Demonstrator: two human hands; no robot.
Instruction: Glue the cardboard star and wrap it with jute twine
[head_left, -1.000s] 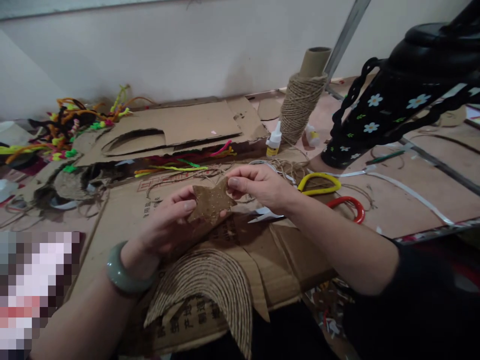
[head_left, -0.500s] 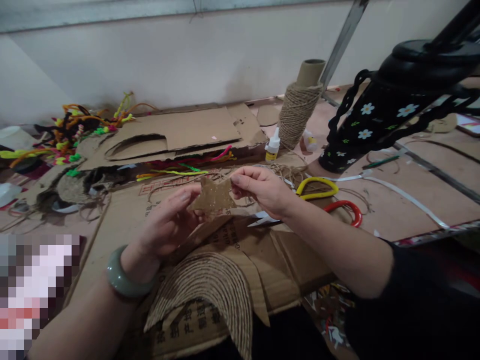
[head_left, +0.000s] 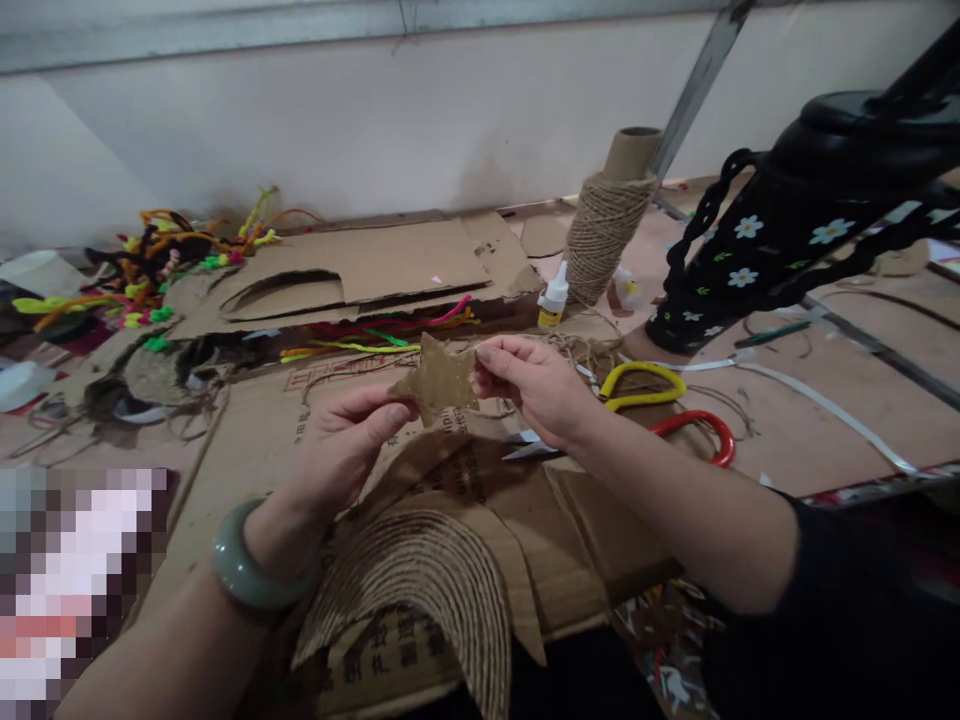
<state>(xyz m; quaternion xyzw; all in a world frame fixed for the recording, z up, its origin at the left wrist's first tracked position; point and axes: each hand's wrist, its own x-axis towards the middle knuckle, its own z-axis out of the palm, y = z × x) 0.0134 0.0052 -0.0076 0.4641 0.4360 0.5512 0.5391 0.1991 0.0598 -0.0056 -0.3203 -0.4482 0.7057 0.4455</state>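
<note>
A small brown cardboard star [head_left: 444, 380] is held up between both hands above the cardboard sheet. My left hand [head_left: 346, 432] pinches its left point between thumb and fingers, and a green bangle [head_left: 259, 560] circles that wrist. At the star's right edge, my right hand [head_left: 531, 385] grips with thumb and bent fingers. Below them lies a crescent [head_left: 420, 560] covered in rows of twine, on the printed cardboard [head_left: 247, 460]. Scissors [head_left: 645, 385] with one yellow and one red handle lie partly hidden under my right wrist, blades pointing left.
Behind my hands stand a small glue bottle [head_left: 553, 295] and a twine spool [head_left: 611, 220]. A black flowered tumbler [head_left: 742, 240] stands at the right. Colourful pipe cleaners [head_left: 142, 265] and cut cardboard [head_left: 390, 255] lie at the back left. A white strip [head_left: 832, 408] crosses the table.
The star has turned in my hands, and one point now sticks up. My left fingers have shifted from beside it to a pinch on its left point. The view has moved slightly.
</note>
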